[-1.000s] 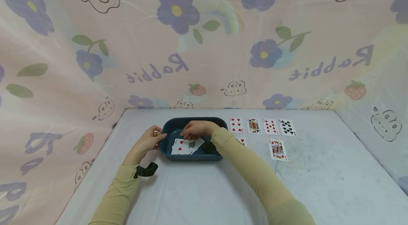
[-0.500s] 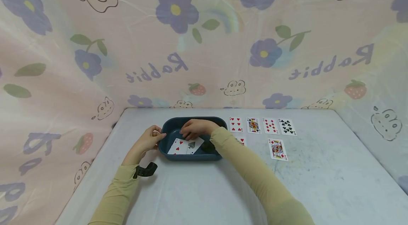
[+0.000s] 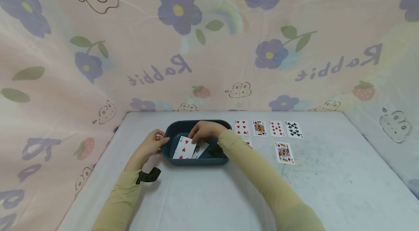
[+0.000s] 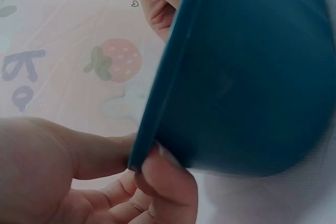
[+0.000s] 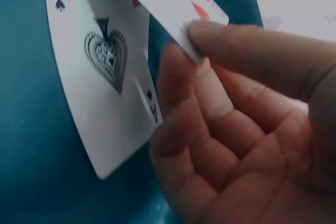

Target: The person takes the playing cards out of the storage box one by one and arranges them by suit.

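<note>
"Inside the blue tray [image 3: 196, 163], which card do the fingers hold?"

"A heart card [image 3: 184, 149], glossy white, its red pips set in a line (the corner index is too small to read with certainty). The right hand [image 3: 207, 131] pinches it near one corner, between thumb and fingertip; the remaining fingers curl toward the palm."

"And beneath it?"

"An ace of spades [image 5: 107, 72], lying in the tray and partly overlapped by the heart card. It is white with rounded corners, a large ornamented black spade at its centre, and a small spade beside each visible letter A."

"How is the left hand [image 3: 153, 143] placed?"

"At the tray's left end, its thumb and finger nipping the rim from either side."

"What lies to the right?"

"On the white table [image 3: 196, 202], a row: a hearts card [image 3: 241, 128], a face card [image 3: 259, 128], a diamonds card [image 3: 277, 129] and a clubs card [image 3: 294, 129]. Nearer the person lies a red-and-blue court card [image 3: 284, 152]."
</note>
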Demonstrator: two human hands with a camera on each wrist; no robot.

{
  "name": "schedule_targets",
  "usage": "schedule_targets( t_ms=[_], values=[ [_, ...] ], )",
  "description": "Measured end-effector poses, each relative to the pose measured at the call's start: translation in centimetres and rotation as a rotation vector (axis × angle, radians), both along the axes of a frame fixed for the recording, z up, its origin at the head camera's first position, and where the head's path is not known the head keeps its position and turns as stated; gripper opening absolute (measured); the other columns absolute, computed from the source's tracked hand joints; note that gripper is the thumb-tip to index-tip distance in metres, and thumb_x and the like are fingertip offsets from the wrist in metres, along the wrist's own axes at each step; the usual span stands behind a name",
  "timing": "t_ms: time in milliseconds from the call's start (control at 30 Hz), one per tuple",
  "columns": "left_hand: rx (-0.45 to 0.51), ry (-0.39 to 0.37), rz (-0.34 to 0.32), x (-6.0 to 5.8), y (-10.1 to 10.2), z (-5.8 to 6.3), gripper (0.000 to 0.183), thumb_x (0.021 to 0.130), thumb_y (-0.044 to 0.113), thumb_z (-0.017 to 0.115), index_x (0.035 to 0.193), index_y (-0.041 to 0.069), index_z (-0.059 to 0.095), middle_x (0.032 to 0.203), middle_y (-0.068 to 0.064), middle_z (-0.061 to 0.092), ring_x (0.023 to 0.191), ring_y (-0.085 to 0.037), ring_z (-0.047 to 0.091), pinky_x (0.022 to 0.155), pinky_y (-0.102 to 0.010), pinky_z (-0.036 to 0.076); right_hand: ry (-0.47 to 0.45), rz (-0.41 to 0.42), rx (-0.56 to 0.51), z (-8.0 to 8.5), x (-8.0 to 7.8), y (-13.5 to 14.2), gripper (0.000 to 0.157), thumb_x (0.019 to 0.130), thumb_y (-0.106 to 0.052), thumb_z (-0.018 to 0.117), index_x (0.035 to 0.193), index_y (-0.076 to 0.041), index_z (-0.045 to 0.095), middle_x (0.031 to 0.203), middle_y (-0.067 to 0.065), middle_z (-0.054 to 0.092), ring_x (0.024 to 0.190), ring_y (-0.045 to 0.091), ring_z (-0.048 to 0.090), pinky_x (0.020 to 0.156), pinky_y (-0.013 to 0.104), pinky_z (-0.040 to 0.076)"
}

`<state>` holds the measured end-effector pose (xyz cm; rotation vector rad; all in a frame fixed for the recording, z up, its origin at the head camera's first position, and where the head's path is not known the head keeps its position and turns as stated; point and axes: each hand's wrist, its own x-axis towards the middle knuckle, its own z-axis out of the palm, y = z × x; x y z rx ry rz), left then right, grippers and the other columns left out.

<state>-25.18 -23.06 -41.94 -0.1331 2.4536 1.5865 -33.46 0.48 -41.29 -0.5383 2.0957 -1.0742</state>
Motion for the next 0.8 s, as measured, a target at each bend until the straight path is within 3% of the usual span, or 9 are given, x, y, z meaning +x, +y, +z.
schedule_targets(
  t_ms=[333, 467, 800],
  values=[
    [0.009, -0.005, -0.006, 0.0, -0.2, 0.2, 0.022, 0.098, 0.014, 0.056, 0.108, 0.0, 0.041, 0.072, -0.006, 0.046, 0.057, -0.015, 0.047, 0.055, -0.031, 0.047, 0.007, -0.158, -0.021, 0.9, -0.4, 1.8, 0.01, 0.087, 0.002, 0.065, 0.097, 0.004, 0.065, 0.086, 0.012, 0.068, 0.08, 0.025, 0.069, 0.071, 0.034, 0.055],
    [0.008, -0.009, -0.004, 0.1, -0.3, 0.0, 0.021, 0.098, 0.013, 0.056, 0.107, 0.001, 0.042, 0.07, -0.004, 0.046, 0.057, -0.015, 0.047, 0.054, -0.03, 0.046, 0.026, -0.186, -0.038, 1.1, -0.7, 3.0, 0.007, 0.088, 0.001, 0.064, 0.094, 0.003, 0.063, 0.088, 0.016, 0.069, 0.083, 0.027, 0.069, 0.071, 0.035, 0.055],
    [0.0, 0.002, -0.021, 0.1, -0.1, 0.0, 0.019, 0.097, 0.012, 0.055, 0.106, 0.001, 0.042, 0.069, -0.003, 0.046, 0.055, -0.014, 0.048, 0.053, -0.029, 0.046, 0.003, -0.272, -0.178, 2.4, -0.7, 7.1, 0.018, 0.089, -0.001, 0.061, 0.107, 0.004, 0.058, 0.089, 0.019, 0.069, 0.085, 0.031, 0.069, 0.078, 0.043, 0.053]
  ],
)
